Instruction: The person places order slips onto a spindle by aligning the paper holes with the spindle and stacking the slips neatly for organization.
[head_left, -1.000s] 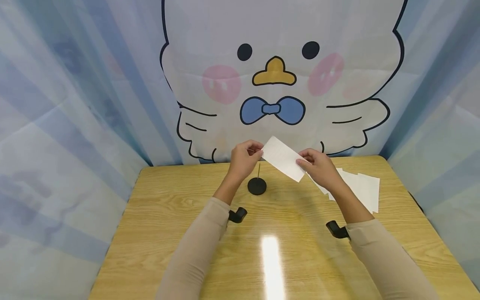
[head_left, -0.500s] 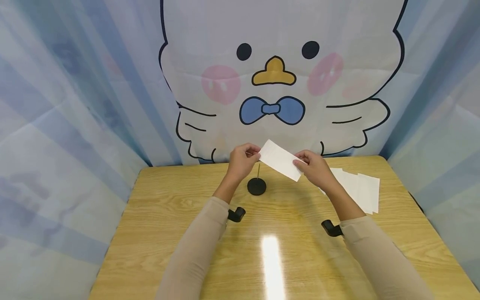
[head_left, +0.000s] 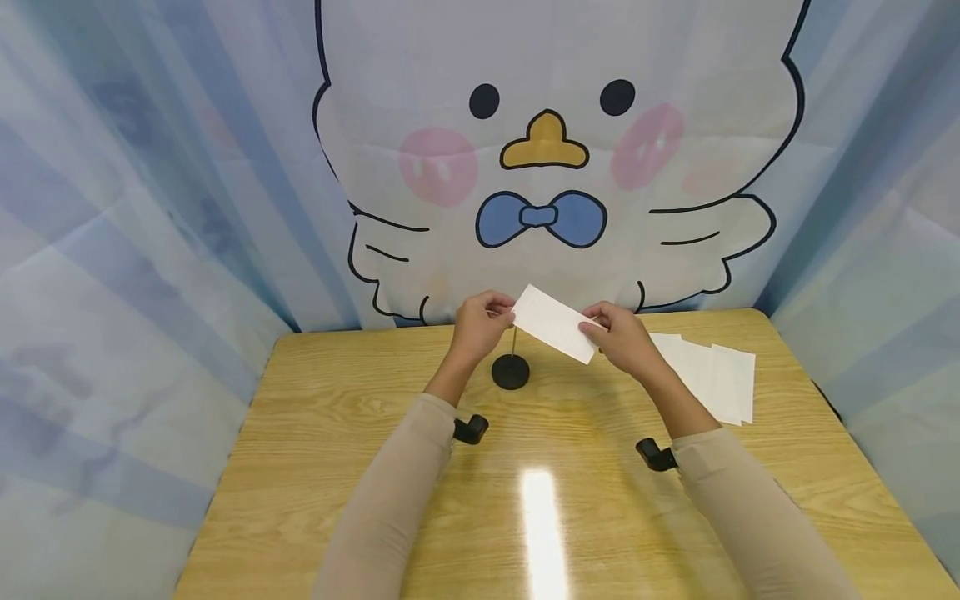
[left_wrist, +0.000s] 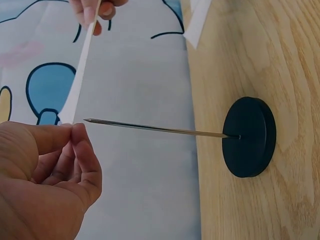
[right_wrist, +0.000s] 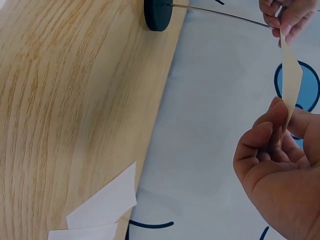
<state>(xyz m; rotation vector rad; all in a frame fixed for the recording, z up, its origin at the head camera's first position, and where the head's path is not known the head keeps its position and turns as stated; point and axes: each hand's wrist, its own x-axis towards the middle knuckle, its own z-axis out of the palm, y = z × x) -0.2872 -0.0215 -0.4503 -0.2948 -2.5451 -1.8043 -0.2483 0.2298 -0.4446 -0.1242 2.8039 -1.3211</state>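
A blank white slip of paper [head_left: 553, 323] is stretched between both hands, raised above the far part of the table. My left hand [head_left: 478, 325] pinches its left corner between thumb and fingertips. At the opposite end my right hand [head_left: 621, 340] pinches the slip the same way. Below the paper stands a bill spike, a thin metal rod [left_wrist: 155, 128] upright in a round black base [left_wrist: 249, 137]. In the left wrist view, the rod's pointed tip lies close beside the left fingertips and the paper's lower edge. No paper shows on the rod.
Several overlapping white paper slips [head_left: 705, 375] lie on the wooden table [head_left: 360, 467] at the right. A curtain [head_left: 375, 167] with a cartoon bird hangs right behind the table's far edge. Each wrist wears a black camera mount.
Both hands have shifted slightly left and down with the paper slip, bringing it nearer over the spike. Both grips stay the same. More of the slips at the right now shows.
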